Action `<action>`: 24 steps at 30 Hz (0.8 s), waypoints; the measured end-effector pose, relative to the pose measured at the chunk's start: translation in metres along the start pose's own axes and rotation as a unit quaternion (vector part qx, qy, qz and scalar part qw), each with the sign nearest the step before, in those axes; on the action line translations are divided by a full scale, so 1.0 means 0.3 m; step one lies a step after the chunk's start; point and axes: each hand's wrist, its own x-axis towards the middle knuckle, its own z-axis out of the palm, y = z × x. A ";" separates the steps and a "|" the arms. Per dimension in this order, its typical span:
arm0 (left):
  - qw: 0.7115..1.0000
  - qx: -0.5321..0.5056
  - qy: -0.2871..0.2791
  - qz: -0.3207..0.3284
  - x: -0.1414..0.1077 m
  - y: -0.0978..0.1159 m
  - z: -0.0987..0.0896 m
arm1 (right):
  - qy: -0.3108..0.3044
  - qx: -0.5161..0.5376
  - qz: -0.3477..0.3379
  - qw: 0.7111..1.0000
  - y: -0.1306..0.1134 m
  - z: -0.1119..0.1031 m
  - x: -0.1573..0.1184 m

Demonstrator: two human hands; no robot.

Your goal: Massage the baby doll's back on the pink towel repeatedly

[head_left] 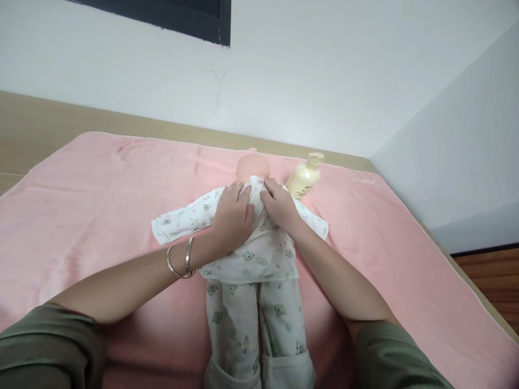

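Observation:
A baby doll (253, 166) lies on its back, its bare round head at the far end. It wears a white long-sleeved baby shirt (259, 265) and matching trousers (235, 329), both with a green animal print. My left hand (233, 219) rests on the left of the shirt's chest, fingers stretched toward the collar and thumb apart. Across from it, my right hand (281, 205) lies on the other side of the chest, its fingers near the neck. Between the two hands the shirt's cloth is bunched in folds. The doll's face is not visible, and both sleeves spread outward.
Under the doll is a pink blanket (109, 216) with some creases, spread on a wooden surface (52, 121). A cream pump bottle (305, 177) stands just right of the doll's head. Behind is a white wall (304, 81) with a dark frame (190, 21) above.

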 end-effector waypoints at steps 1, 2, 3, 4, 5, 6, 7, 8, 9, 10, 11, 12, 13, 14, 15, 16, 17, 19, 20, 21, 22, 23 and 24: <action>1.000 0.001 0.003 0.006 -0.013 0.011 0.001 | 0.001 0.003 0.003 1.000 0.015 0.003 0.014; 1.000 0.000 0.005 0.007 -0.022 0.020 0.000 | 0.000 0.000 0.004 1.000 0.026 0.006 0.023; 1.000 -0.002 0.005 0.006 -0.026 0.025 -0.001 | -0.001 -0.008 0.004 1.000 0.033 0.008 0.028; 1.000 -0.006 0.007 0.004 -0.025 0.026 -0.002 | -0.003 -0.019 0.004 1.000 0.034 0.009 0.029; 1.000 -0.010 0.006 0.002 -0.019 0.024 -0.004 | -0.005 -0.033 0.004 0.999 0.031 0.009 0.027; 1.000 -0.015 0.004 -0.002 -0.009 0.018 -0.005 | -0.009 -0.047 0.004 0.999 0.023 0.007 0.021; 1.000 -0.020 0.000 -0.011 0.004 0.009 -0.006 | -0.012 -0.060 0.002 0.998 0.012 0.005 0.011; 0.999 -0.025 -0.005 -0.023 0.019 -0.001 -0.006 | -0.014 -0.076 0.000 0.997 -0.003 0.004 -0.002; 0.999 -0.029 -0.012 -0.038 0.033 -0.012 -0.005 | -0.013 -0.092 -0.005 0.996 -0.021 0.003 -0.019; 0.998 -0.032 -0.016 -0.054 0.045 -0.022 -0.003 | -0.010 -0.110 -0.011 0.994 -0.040 0.004 -0.039; 0.997 -0.034 -0.018 -0.068 0.055 -0.032 0.000 | -0.004 -0.127 -0.017 0.992 -0.059 0.005 -0.062; 0.996 -0.034 -0.018 -0.078 0.061 -0.039 0.003 | 0.004 -0.139 -0.023 0.990 -0.078 0.008 -0.084; 0.996 -0.033 -0.017 -0.082 0.064 -0.045 0.006 | 0.012 -0.147 -0.027 0.989 -0.093 0.010 -0.105; 0.996 -0.032 -0.016 -0.083 0.063 -0.048 0.009 | 0.017 -0.149 -0.030 0.988 -0.104 0.012 -0.121; 0.996 -0.031 -0.014 -0.083 0.061 -0.049 0.012 | 0.020 -0.144 -0.032 0.989 -0.110 0.013 -0.130; 0.996 -0.030 -0.011 -0.082 0.056 -0.048 0.013 | 0.019 -0.134 -0.036 0.990 -0.110 0.013 -0.131; 0.996 -0.031 -0.008 -0.080 0.051 -0.047 0.015 | 0.014 -0.118 -0.043 0.992 -0.104 0.013 -0.124; 0.996 -0.035 0.004 -0.077 0.040 -0.042 0.016 | -0.003 -0.076 -0.050 0.996 -0.078 0.011 -0.091; 0.997 -0.039 0.010 -0.072 0.035 -0.040 0.016 | -0.013 -0.055 -0.044 0.997 -0.060 0.011 -0.069; 0.997 -0.043 0.015 -0.064 0.031 -0.038 0.016 | -0.023 -0.039 -0.029 0.999 -0.042 0.011 -0.048; 0.997 -0.047 0.020 -0.056 0.028 -0.038 0.017 | -0.031 -0.030 -0.009 0.999 -0.026 0.011 -0.030; 0.997 -0.051 0.023 -0.049 0.025 -0.038 0.017 | -0.037 -0.028 0.012 0.999 -0.014 0.010 -0.017; 0.997 -0.054 0.026 -0.045 0.024 -0.038 0.019 | -0.041 -0.033 0.027 0.998 -0.007 0.007 -0.010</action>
